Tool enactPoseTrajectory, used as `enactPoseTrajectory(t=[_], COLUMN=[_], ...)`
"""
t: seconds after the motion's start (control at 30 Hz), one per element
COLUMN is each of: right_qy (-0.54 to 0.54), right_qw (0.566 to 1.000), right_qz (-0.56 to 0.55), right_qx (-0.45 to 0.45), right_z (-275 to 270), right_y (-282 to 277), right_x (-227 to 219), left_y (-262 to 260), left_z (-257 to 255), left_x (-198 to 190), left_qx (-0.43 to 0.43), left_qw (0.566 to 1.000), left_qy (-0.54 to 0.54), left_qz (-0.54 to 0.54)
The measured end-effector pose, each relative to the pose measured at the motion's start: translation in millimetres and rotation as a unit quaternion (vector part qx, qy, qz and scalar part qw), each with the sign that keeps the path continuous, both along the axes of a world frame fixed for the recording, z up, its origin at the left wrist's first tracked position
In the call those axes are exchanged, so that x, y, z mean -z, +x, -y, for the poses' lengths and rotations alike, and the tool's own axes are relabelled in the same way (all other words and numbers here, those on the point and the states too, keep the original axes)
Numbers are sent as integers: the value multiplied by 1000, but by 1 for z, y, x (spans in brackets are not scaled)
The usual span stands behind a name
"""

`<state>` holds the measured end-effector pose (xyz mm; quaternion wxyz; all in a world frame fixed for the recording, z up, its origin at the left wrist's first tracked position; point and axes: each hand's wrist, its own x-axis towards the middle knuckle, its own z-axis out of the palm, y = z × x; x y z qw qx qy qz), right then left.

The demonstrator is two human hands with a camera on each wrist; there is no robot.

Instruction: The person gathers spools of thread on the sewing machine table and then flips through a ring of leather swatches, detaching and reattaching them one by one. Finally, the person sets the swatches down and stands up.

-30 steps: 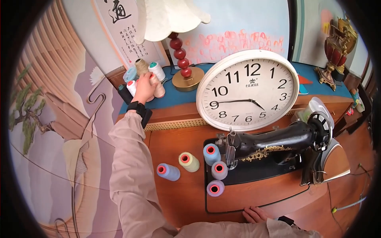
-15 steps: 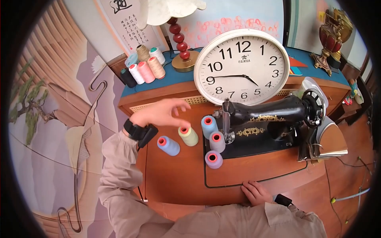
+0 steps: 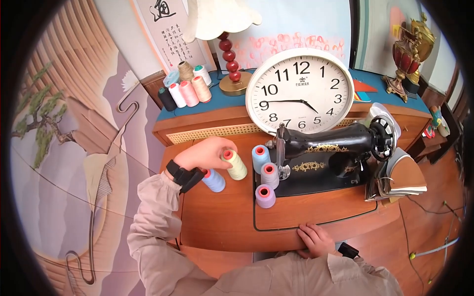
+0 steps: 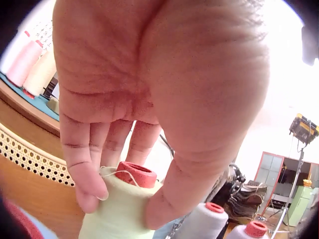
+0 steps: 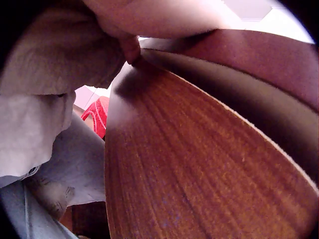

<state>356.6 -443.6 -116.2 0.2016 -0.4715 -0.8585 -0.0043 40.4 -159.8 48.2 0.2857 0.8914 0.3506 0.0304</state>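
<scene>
My left hand (image 3: 205, 154) is at a pale yellow-green thread cone (image 3: 238, 168) on the wooden tabletop. In the left wrist view, thumb and fingers pinch the cone (image 4: 117, 209) from both sides, just below its red core. A blue cone (image 3: 215, 182) stands beside it, partly behind my wrist. Further right, a light blue cone (image 3: 260, 162), a grey-lilac cone (image 3: 269, 178) and a purple cone (image 3: 265, 199) form a column by the sewing machine (image 3: 326, 140). My right hand (image 3: 316, 240) rests on the table's front edge, fingers relaxed, holding nothing.
On the blue-covered cabinet (image 3: 217, 106) behind, several thread cones, including a pink one (image 3: 188, 93), stand together beside a lamp (image 3: 229, 59). A large wall clock (image 3: 291, 111) leans behind the machine. Fabric samples (image 3: 402, 175) lie at the right.
My left hand has let go of the peach cone on the cabinet, come forward and down to the tabletop, and taken hold of the yellow-green cone. My right hand stays at the table edge.
</scene>
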Motion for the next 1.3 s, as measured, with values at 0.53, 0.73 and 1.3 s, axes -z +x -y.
enactPoseTrajectory(t=[0.53,0.73,1.3], right_qy=[-53,-69,-42], right_qw=[999,997,999], right_qz=[5,27,11], right_qx=[-1,-8,-17], right_z=[2,6,1], right_y=[2,8,7], right_x=[0,17,4], left_y=[-40,-16,-30], left_z=[-128,-198,-117], left_x=[-20,-8,-18], left_qx=[-277,-222,-254], left_qw=[909,894,902], left_qy=[268,366,272], left_qz=[159,129,216])
